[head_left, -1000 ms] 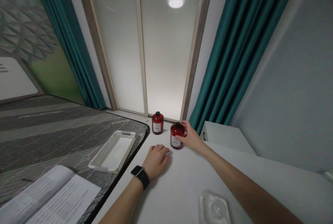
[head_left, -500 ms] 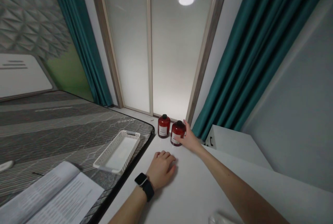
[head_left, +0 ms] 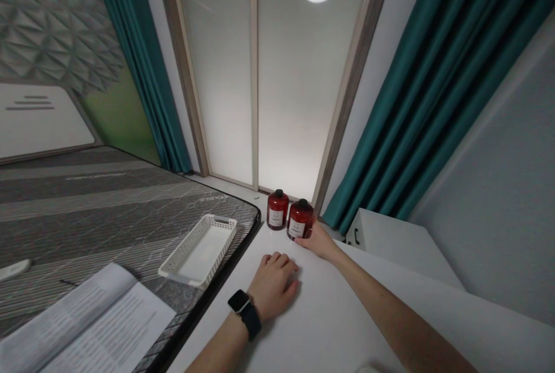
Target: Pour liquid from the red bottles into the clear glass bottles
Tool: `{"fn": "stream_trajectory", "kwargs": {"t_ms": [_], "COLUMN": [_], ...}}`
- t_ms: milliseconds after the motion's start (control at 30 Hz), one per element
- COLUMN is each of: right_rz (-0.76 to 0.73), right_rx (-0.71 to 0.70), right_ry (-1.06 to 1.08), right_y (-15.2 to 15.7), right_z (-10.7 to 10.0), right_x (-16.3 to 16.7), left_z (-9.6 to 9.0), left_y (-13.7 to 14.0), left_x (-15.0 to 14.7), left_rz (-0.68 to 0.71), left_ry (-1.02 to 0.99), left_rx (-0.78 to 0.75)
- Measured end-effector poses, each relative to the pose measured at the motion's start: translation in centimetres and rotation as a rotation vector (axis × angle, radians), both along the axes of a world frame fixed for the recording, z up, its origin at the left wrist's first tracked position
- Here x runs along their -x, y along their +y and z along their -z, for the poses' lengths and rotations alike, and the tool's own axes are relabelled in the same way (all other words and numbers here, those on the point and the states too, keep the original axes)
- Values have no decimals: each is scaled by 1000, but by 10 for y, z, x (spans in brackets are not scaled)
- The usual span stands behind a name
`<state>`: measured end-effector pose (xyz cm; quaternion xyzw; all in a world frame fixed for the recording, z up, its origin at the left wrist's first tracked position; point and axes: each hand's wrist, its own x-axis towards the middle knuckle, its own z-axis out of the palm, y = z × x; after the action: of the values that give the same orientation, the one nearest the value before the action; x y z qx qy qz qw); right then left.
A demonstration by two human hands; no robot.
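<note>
Two dark red bottles with black caps and white labels stand upright side by side at the far end of the white table (head_left: 329,315). My right hand (head_left: 321,240) is wrapped round the lower right side of the right red bottle (head_left: 299,220). Its thumb lies across the front below the label, and the other fingers are partly hidden behind the bottle. The left red bottle (head_left: 277,211) stands close by, with no hand on it. My left hand (head_left: 274,286) rests palm down on the table, fingers loosely bent and apart, holding nothing. A black watch (head_left: 245,310) is on that wrist.
Left of the table, a striped grey mattress (head_left: 130,205) carries a white perforated basket (head_left: 182,280), an open book (head_left: 99,327) and a white object (head_left: 15,269). A white cabinet (head_left: 403,246) stands at right, below a green curtain (head_left: 403,107). Behind are frosted sliding doors (head_left: 295,101).
My right hand has slid lower on the right bottle, its thumb dropping from the label to near the base. The whole view has shifted slightly. My left hand stays resting on the table.
</note>
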<state>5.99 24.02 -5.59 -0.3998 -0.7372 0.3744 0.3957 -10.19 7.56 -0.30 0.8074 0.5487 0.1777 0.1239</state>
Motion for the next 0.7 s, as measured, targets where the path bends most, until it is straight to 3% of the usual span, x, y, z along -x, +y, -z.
{"fn": "stream_trajectory", "kwargs": {"t_ms": [700], "right_rz": [65], "right_rx": [47], "right_ry": [-97], "right_y": [4], "right_z": [3], "right_x": [9], "left_z": [-4], "left_y": [-1], "left_x": [-1], "left_rz": [-1], "left_ry": [43], "left_rx": [21]}}
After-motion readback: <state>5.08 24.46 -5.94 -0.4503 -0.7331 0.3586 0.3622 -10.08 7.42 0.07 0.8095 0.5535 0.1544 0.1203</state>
